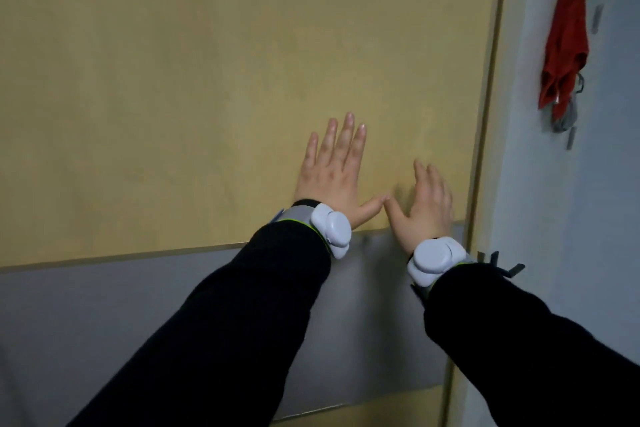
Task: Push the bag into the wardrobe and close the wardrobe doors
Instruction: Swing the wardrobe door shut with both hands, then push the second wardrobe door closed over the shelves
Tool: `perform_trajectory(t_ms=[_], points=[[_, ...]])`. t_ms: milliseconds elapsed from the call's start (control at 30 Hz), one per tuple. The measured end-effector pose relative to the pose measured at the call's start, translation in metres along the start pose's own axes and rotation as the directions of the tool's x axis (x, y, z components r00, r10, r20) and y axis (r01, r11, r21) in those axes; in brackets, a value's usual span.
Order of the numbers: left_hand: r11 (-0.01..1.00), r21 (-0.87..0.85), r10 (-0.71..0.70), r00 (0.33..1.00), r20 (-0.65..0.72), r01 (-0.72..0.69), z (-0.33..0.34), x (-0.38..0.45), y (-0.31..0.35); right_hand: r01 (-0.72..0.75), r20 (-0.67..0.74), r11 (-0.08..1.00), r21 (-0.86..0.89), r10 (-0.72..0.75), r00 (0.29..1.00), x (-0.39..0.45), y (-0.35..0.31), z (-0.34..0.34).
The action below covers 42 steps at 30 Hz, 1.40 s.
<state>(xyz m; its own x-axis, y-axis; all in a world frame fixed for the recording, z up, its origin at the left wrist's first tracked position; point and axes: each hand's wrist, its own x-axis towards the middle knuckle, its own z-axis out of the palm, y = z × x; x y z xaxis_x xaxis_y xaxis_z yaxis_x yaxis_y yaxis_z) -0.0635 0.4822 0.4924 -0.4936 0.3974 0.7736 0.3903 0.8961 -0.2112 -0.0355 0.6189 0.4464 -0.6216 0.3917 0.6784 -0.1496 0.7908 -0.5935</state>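
A light wooden wardrobe door with a grey band across its lower part fills most of the view. My left hand lies flat on the wood, fingers spread and pointing up. My right hand rests flat beside it, close to the door's right edge. The two thumbs touch at their tips. Both arms wear black sleeves and a white wrist device. No bag is in view, and the wardrobe's inside is hidden behind the door.
To the right of the door is a pale wall. A red cloth hangs there from a hook, with a grey piece under it.
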Motion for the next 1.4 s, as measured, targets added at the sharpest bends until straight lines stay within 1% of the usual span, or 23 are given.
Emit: perform_trajectory(t_ms=[33,100,233,367,400,533,700,967,1067,1133,1300,1400], points=[[0.999,0.032,-0.034,0.999,0.006,0.034,-0.011,-0.019,-0.032,0.042,0.007,0.999,0.006,-0.042,0.999,-0.013,-0.032,0.013],[0.996,0.068,-0.065,0.998,-0.004,0.065,-0.025,-0.043,-0.072,0.112,0.012,0.994,-0.015,-0.111,0.994,-0.029,-0.074,0.028],[0.98,0.146,-0.135,0.991,0.009,0.132,-0.046,-0.095,-0.154,0.214,0.076,0.976,-0.043,-0.21,0.975,-0.06,-0.148,0.062],[0.963,0.201,-0.194,0.979,0.06,0.178,-0.065,-0.15,-0.229,0.257,0.106,0.965,-0.058,-0.25,0.962,-0.098,-0.208,0.097],[0.962,0.203,-0.201,0.977,0.064,0.185,-0.066,-0.157,-0.236,0.254,0.112,0.965,-0.059,-0.247,0.963,-0.101,-0.211,0.1],[0.944,0.237,-0.254,0.964,0.08,0.229,-0.09,-0.198,-0.291,0.279,0.165,0.96,-0.022,-0.272,0.948,-0.134,-0.26,0.131],[0.916,0.259,-0.337,0.938,0.08,0.306,-0.119,-0.242,-0.354,0.338,0.214,0.94,0.037,-0.338,0.917,-0.171,-0.327,0.166],[0.853,0.328,-0.444,0.895,0.049,0.406,-0.148,-0.316,-0.43,0.458,0.3,0.881,0.117,-0.471,0.83,-0.223,-0.406,0.22],[0.814,0.368,-0.492,0.87,0.024,0.45,-0.157,-0.343,-0.453,0.492,0.317,0.852,0.18,-0.524,0.791,-0.238,-0.436,0.238],[0.791,0.397,-0.519,0.854,0.031,0.466,-0.162,-0.36,-0.467,0.515,0.314,0.827,0.226,-0.562,0.765,-0.246,-0.454,0.249],[0.687,0.482,-0.614,0.789,-0.015,0.544,-0.169,-0.39,-0.505,0.603,0.303,0.74,0.298,-0.673,0.675,-0.26,-0.498,0.287],[0.633,0.536,-0.65,0.76,-0.025,0.559,-0.172,-0.401,-0.532,0.638,0.281,0.694,0.334,-0.719,0.636,-0.261,-0.529,0.313]])
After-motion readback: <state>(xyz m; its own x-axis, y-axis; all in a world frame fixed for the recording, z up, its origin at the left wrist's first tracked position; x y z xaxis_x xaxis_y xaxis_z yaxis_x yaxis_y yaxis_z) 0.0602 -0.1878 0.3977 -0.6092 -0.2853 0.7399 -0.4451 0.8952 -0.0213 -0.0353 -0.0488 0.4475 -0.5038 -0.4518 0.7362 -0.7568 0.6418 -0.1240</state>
